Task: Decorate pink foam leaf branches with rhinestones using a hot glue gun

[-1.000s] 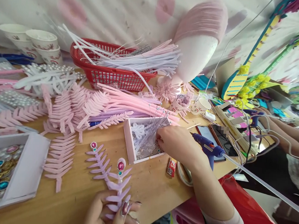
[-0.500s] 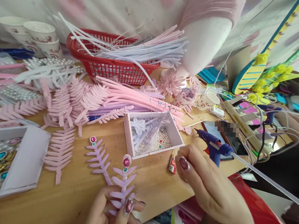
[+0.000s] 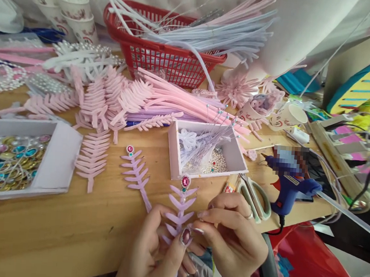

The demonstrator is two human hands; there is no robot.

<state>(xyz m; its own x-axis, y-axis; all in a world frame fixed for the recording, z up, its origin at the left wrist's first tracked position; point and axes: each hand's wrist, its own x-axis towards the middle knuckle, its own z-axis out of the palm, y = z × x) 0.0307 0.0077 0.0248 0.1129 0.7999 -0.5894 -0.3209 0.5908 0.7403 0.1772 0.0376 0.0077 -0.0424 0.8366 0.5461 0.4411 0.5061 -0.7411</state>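
A lilac pipe-cleaner leaf sprig (image 3: 181,202) stands upright in my left hand (image 3: 163,250), held between thumb and fingers. A pink gem in a silver setting and a small teal bead top it. My right hand (image 3: 231,236) is close at the sprig's right side, thumb and fingertips pinched together; whatever they hold is too small to name. A second lilac sprig (image 3: 137,173), also gem-topped, lies on the table to the left. Behind the held sprig is a white box (image 3: 175,155) with pearl beads, white loops and long pins.
A blue glue gun (image 3: 285,185) and scissors (image 3: 255,199) lie at the right. On the left are a box of gems (image 3: 60,158) and pink leaf sprigs (image 3: 92,157). A red basket (image 3: 174,67) of pipe cleaners and paper cups (image 3: 80,19) stand behind.
My right hand has moved left from near the glue gun to the sprig in my left hand. The view has shifted, and the scissors now show beside the white box.
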